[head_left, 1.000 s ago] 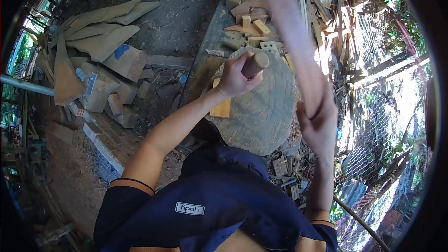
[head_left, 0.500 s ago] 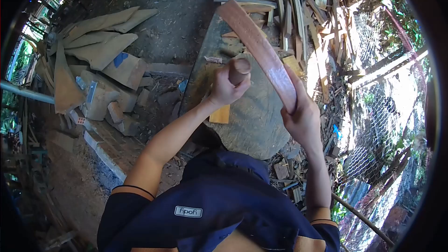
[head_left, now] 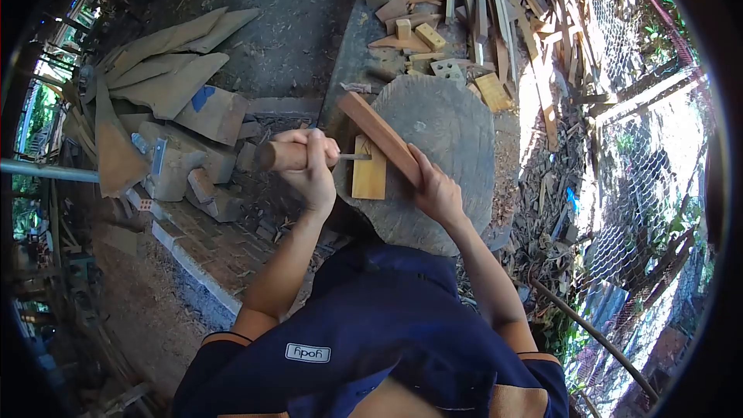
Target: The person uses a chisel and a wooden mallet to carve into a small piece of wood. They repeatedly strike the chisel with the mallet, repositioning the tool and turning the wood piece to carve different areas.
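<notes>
My left hand (head_left: 309, 159) grips the round wooden handle (head_left: 280, 156) of a blade tool, whose thin metal end (head_left: 354, 157) points right, over a small yellowish wood block (head_left: 369, 176). My right hand (head_left: 435, 190) holds the near end of a long reddish wooden slat (head_left: 378, 136), which lies slanted up-left across the near left part of a big round stump block (head_left: 449, 128). The tool's metal end touches or nearly touches the slat's left edge. The yellowish block lies on the stump beside the slat.
Beyond the stump a bench (head_left: 360, 39) carries wood offcuts (head_left: 422, 35) and long strips (head_left: 495, 0). Flat boards and bark slabs (head_left: 166, 70) lie on the ground at left, with bricks (head_left: 197, 186) below them. A wire fence (head_left: 642, 155) runs along the right. A metal pipe (head_left: 39, 169) crosses at far left.
My right hand has swung the slat down from the air onto the stump. My left hand has turned the tool from upright to lying sideways, its end at the slat.
</notes>
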Demonstrator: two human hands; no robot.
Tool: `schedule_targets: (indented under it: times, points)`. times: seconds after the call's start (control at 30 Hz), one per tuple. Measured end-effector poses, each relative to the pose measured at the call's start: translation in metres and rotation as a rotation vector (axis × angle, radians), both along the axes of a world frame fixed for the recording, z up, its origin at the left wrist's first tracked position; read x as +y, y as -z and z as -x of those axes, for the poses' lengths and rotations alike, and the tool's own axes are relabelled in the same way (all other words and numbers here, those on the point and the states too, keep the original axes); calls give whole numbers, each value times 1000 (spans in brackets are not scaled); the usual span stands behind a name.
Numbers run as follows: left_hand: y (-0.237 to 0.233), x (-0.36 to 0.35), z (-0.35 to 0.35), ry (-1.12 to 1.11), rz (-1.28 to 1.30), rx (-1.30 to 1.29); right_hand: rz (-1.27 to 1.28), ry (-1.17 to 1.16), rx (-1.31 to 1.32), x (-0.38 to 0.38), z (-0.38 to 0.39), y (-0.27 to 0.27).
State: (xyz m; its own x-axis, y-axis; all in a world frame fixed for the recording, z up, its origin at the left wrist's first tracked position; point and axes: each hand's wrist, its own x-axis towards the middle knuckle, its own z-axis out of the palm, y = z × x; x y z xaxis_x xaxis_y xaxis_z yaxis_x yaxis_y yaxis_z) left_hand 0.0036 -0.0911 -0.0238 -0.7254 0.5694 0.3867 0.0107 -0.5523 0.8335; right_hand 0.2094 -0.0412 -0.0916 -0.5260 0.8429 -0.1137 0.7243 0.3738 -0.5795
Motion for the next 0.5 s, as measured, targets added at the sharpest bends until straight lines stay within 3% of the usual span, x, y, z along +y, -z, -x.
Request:
schedule_targets:
  times: [0.07,0.17,0.3,0.37,0.5]
  points:
    - [2,6,12,-75,8,-119,-8,8,76,-1,-1,3]
    - [12,12,51,-311,168,-616,6,23,57,-1,1,0]
    - [13,6,64,-313,172,-665,58,39,58,0,-2,-5]
    - [9,1,66,-24,-59,-602,104,31,50,0,2,-6]
    - [-9,17,50,-153,97,-293,102,21,52,1,0,-8]
